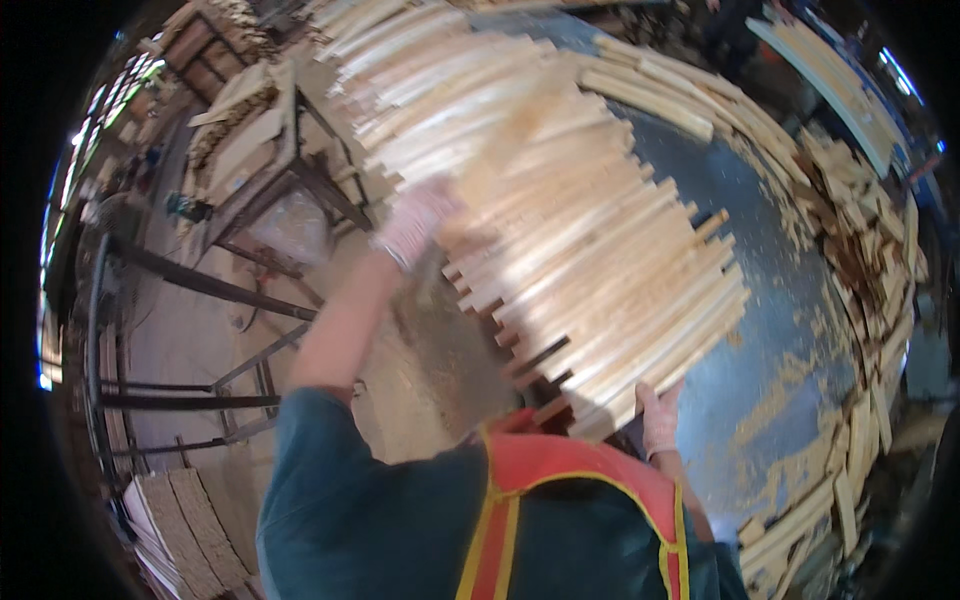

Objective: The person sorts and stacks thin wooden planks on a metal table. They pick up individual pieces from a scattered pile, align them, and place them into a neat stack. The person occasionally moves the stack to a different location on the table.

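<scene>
A long row of pale wooden strips [590, 250] lies side by side across a metal-topped table. My left hand [425, 215], in a pale glove and blurred by motion, is over the row's left edge. A blurred tan wooden strip [512, 135] runs from that hand toward the far right, at a steeper slant than the strips under it; the hand appears closed on its near end. My right hand [660, 420], also gloved, grips the right end of the nearest strip [665, 370], thumb on its edge. Its other fingers are partly hidden.
Sawdust and chips lie on the dark metal tabletop [740, 400]. Offcuts [865, 230] pile along its right rim. At the left stand a black metal frame [190, 275] and a small table [270, 165] stacked with wood. Stacked boards [190, 530] sit at lower left.
</scene>
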